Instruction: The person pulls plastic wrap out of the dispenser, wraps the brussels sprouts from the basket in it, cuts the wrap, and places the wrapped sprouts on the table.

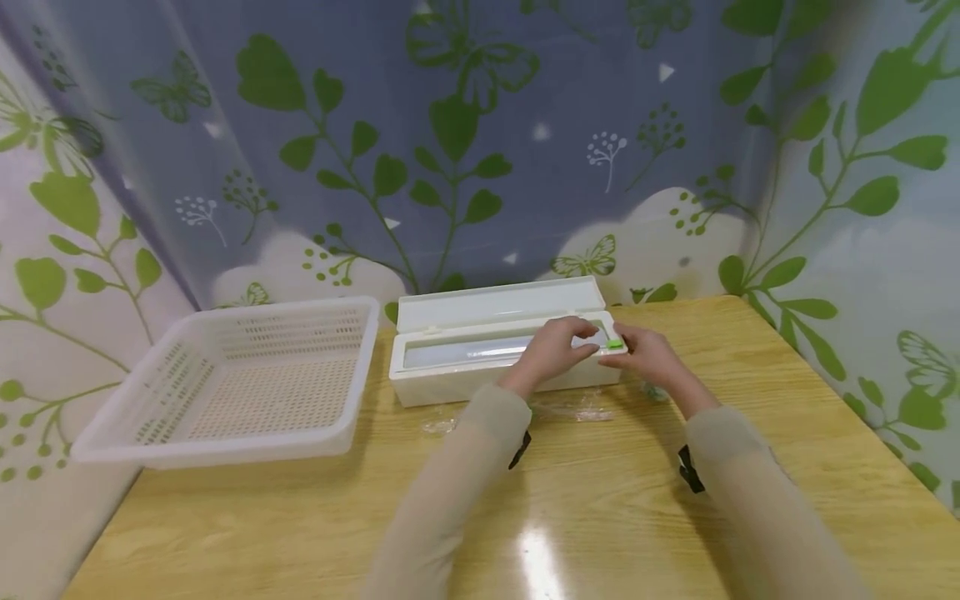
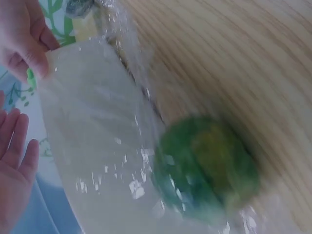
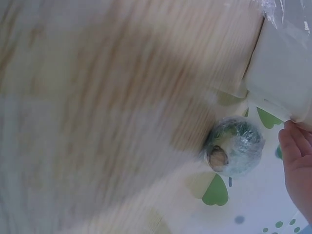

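Note:
A white cling film dispenser (image 1: 431,387) lies across the table, its long lid (image 1: 498,305) raised and the film roll (image 1: 450,350) showing inside. My right hand (image 1: 648,362) grips the dispenser's right end, thumb on the front wall, beside a green slider (image 1: 615,343). My left hand (image 1: 553,354) hovers over the right part of the opening, fingers loose in the left wrist view. Clear film (image 1: 573,411) hangs down the front onto the table. A green and yellow round fruit (image 2: 207,168) sits under or against that film, largely hidden by my left forearm in the head view.
A film-wrapped round green piece (image 3: 236,146) rests on the table by the dispenser's right end, below my right hand. On the left stands a white perforated plastic basket (image 1: 360,392). A patterned curtain (image 1: 487,167) hangs behind the wooden table (image 1: 600,517).

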Demonstrator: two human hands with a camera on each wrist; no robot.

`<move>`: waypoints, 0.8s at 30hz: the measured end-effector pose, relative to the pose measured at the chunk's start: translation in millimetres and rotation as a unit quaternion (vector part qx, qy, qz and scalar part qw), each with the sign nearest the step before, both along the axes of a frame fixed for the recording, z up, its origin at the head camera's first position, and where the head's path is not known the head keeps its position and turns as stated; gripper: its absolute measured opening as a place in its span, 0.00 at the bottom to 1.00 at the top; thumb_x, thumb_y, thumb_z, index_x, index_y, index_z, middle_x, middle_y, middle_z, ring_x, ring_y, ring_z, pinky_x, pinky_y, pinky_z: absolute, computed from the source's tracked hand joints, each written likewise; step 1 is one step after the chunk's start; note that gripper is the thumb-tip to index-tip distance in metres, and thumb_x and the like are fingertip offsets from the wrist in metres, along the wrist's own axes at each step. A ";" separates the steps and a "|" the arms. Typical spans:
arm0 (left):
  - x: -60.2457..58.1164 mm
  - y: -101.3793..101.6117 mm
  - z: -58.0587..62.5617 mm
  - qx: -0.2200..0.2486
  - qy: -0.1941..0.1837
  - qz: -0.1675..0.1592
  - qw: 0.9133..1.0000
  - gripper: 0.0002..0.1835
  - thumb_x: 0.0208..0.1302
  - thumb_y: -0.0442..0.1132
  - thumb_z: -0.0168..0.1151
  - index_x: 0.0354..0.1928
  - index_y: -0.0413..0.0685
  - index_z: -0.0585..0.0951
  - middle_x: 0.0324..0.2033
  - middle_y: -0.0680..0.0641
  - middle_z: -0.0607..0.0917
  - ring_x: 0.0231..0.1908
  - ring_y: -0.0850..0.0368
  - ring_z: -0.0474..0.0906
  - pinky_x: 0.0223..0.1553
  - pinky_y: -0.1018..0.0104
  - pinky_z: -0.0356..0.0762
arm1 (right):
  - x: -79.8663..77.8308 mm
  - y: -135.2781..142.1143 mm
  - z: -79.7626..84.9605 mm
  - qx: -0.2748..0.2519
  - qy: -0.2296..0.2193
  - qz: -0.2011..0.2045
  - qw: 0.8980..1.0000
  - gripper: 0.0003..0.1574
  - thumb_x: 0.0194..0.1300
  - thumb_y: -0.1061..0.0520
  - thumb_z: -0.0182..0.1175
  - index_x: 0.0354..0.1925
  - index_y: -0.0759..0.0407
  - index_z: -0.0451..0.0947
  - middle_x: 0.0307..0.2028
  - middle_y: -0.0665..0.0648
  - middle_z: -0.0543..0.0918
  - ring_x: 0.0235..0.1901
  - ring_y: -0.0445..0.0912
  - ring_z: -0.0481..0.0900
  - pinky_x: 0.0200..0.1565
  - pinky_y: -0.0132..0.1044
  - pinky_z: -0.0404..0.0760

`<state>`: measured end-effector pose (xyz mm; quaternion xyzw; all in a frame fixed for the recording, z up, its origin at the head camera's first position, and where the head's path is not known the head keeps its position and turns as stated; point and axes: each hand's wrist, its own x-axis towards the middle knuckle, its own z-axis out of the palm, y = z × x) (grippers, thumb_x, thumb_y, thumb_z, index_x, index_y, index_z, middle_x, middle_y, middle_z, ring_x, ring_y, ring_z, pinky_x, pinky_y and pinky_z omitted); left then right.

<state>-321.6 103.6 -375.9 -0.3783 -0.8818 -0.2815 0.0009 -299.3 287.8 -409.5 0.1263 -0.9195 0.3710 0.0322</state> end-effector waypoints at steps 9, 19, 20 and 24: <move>-1.6 29.3 -11.9 -0.031 0.005 0.010 0.999 0.15 0.61 0.42 0.56 0.49 0.48 0.77 0.44 0.50 0.78 0.44 0.60 0.73 0.42 0.74 0.69 | 4.6 2.6 -7.6 0.014 0.006 -0.005 1.000 0.38 0.56 0.49 0.60 0.59 0.67 0.62 0.54 0.71 0.68 0.48 0.62 0.69 0.43 0.52 0.72; -3.3 41.1 -16.1 -0.051 0.037 0.048 0.997 0.09 0.58 0.38 0.59 0.41 0.51 0.81 0.35 0.54 0.80 0.35 0.62 0.74 0.34 0.75 0.70 | 0.0 0.2 -7.5 0.009 0.016 -0.011 1.000 0.34 0.56 0.54 0.61 0.57 0.68 0.65 0.51 0.71 0.70 0.47 0.61 0.70 0.45 0.52 0.70; -3.5 41.5 -16.0 -0.051 0.041 0.050 0.997 0.08 0.58 0.37 0.59 0.39 0.51 0.82 0.33 0.54 0.80 0.34 0.62 0.74 0.32 0.75 0.70 | -0.4 0.7 -7.5 0.008 0.015 -0.011 1.000 0.34 0.56 0.53 0.61 0.57 0.68 0.65 0.52 0.71 0.70 0.48 0.61 0.69 0.46 0.52 0.70; -4.6 43.0 -14.5 -0.048 0.061 0.055 0.995 0.07 0.57 0.35 0.58 0.35 0.51 0.83 0.31 0.54 0.81 0.32 0.63 0.75 0.30 0.76 0.70 | -1.3 3.8 -4.7 0.009 0.014 -0.007 1.000 0.38 0.57 0.53 0.60 0.59 0.70 0.61 0.56 0.71 0.65 0.53 0.64 0.64 0.50 0.54 0.67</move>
